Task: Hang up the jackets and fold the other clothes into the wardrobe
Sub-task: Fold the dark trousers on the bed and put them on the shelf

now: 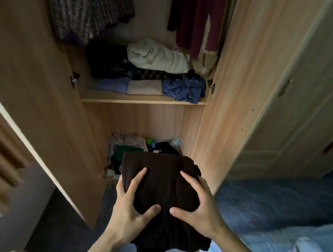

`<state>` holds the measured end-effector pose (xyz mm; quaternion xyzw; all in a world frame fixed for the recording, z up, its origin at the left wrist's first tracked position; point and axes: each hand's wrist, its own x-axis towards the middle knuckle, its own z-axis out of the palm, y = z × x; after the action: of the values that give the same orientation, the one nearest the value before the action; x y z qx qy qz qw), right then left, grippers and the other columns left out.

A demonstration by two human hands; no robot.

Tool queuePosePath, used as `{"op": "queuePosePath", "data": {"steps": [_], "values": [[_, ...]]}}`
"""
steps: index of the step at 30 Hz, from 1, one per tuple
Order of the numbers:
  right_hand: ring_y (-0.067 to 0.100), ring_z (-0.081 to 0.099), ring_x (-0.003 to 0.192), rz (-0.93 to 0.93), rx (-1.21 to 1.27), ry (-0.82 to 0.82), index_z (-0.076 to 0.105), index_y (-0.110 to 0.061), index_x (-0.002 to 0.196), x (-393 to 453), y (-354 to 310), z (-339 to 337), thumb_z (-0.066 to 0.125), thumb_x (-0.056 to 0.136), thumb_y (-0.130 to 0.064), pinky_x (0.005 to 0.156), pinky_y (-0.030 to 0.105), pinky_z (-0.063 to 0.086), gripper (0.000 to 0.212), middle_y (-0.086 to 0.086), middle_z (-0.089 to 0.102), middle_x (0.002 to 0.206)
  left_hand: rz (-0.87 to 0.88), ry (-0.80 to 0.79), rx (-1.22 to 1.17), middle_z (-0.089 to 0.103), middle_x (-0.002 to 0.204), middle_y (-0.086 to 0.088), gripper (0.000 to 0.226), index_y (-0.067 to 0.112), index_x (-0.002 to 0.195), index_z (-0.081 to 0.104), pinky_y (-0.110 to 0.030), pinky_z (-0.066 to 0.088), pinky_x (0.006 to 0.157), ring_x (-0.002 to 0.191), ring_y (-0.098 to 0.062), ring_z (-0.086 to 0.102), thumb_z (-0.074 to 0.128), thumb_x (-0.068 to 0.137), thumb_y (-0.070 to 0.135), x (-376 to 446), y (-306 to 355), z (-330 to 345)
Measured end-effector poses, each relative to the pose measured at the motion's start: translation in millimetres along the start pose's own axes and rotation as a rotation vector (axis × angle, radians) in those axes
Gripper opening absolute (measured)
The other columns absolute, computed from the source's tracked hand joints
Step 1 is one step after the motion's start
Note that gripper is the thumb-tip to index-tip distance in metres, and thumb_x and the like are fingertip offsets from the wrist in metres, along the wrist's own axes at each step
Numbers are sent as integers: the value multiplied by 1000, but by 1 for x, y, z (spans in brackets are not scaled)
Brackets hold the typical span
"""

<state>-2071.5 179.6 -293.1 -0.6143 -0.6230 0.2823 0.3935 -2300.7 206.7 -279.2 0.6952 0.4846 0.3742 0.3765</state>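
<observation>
Centrally, a folded dark garment [164, 186] was held in front of the open wardrobe [146, 120], gripped from both sides. The left hand [131, 205] was clamped on its left edge, with the forefinger and thumb spread on top of the cloth and the other fingers curled underneath. The right hand [197, 207] was clamped on the right edge in the same way, thumb and forefinger on top, the rest hidden below. Loose folds of the garment were seen hanging beneath the two wrists.

Left of the grip, the left door [38, 102] was swung wide open. Up and left of the grip, a patterned knit [87, 12] was hung from above. Straight beyond the grip, a shelf [143, 101] was loaded with folded clothes: a black piece [107, 61], a cream bundle [158, 57] and a blue crumpled item [185, 88] among them. Just past the far edge of the held garment, in the bottom compartment, mixed clothes [133, 145] were piled, a green piece included. Up and right of the grip, a maroon garment [195, 18] was hung. Right of the grip, the right door [242, 91] was opened outward, and a blue carpet [274, 200] was spread below it.
</observation>
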Motion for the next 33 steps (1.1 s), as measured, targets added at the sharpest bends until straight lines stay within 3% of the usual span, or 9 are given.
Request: {"op": "queuePosePath", "data": {"steps": [1,4,8,14,20,25,27,30,33], "values": [[4,24,145,3,7,-5,33,-61,140,14,7,-1,84,60,-60,118,41,32,95,-13,31,152,-10,-3,19,15,154,8,97,66,140,24,-30,31,115,137,12,22,86,70,38,14,-1,3],[4,26,144,1,36,-17,33,-61,140,58,19,-6,83,61,-61,117,41,33,94,-12,32,152,-48,2,49,15,154,6,97,67,139,25,-36,36,115,142,-13,31,87,69,40,57,-2,6],[2,26,144,-33,30,-52,34,-58,142,117,24,-11,84,63,-59,118,41,32,93,-15,33,151,-44,44,58,14,154,9,97,67,139,25,-22,33,109,140,-9,31,87,70,39,108,-10,5],[6,30,143,-26,-18,-84,33,-59,142,208,33,5,83,62,-62,116,42,35,94,-17,33,151,-63,72,26,14,154,7,97,68,138,25,-26,32,111,141,-10,28,87,68,40,190,-43,-8],[6,23,147,37,-49,-46,32,-60,142,292,42,39,83,61,-64,118,44,32,95,-12,29,154,-71,-5,-48,12,154,8,97,65,140,25,-32,32,117,147,-16,23,87,69,42,284,-97,-29],[0,26,144,69,-87,-23,36,-59,140,350,41,52,83,61,-65,118,38,31,93,-17,34,150,-84,-62,-97,15,159,4,99,67,140,24,-32,19,118,140,5,4,87,67,43,347,-127,-42],[-2,26,143,78,-120,-24,35,-59,140,366,46,54,82,61,-66,119,38,30,93,-20,34,149,-102,-72,-103,13,157,3,100,68,139,25,-34,21,120,145,-1,7,88,66,42,364,-133,-41],[0,24,144,120,-176,-44,30,-61,142,379,61,60,78,60,-72,119,40,29,95,-23,32,148,-122,-109,-98,13,156,5,100,70,137,25,-29,23,116,137,-1,18,88,65,42,383,-146,-37],[1,28,142,196,-93,-62,31,-63,140,385,84,71,82,59,-67,118,39,32,96,-23,31,148,-166,-147,-80,15,156,4,100,72,135,24,-29,25,115,143,-11,23,86,60,51,395,-163,-26]]}}
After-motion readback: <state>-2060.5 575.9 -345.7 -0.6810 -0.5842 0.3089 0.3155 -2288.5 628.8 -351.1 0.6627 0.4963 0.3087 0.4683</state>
